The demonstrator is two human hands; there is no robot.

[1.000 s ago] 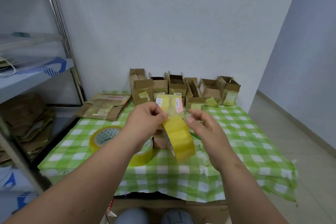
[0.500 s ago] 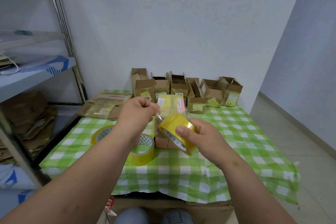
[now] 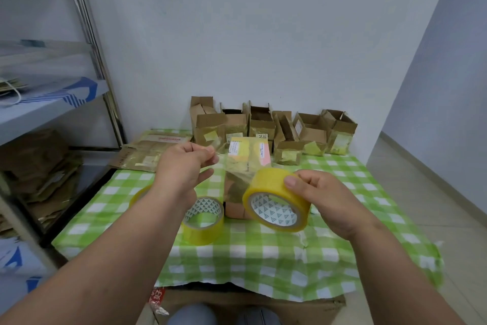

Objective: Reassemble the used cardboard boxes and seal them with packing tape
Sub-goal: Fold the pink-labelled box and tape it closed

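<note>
My right hand (image 3: 320, 199) grips a yellow roll of packing tape (image 3: 276, 199) above the table. My left hand (image 3: 184, 166) pinches the free end of the tape, and a clear strip (image 3: 232, 170) stretches from it to the roll. Behind the strip stands a small cardboard box (image 3: 249, 156) with white and pink labels, its lower part hidden by the roll. A second tape roll (image 3: 203, 220) lies flat on the green checked tablecloth (image 3: 263, 258) under my left wrist. A third roll (image 3: 138, 194) shows partly behind my left forearm.
Several open small cardboard boxes (image 3: 311, 129) line the wall at the back of the table. Flattened cartons (image 3: 147, 152) lie at the back left. A metal shelf rack (image 3: 87, 24) with more flattened cardboard stands on the left. Bare floor lies to the right.
My right hand took hold of the roll and lowered it to the right. My left hand drew the tape end up and to the left, lengthening the strip.
</note>
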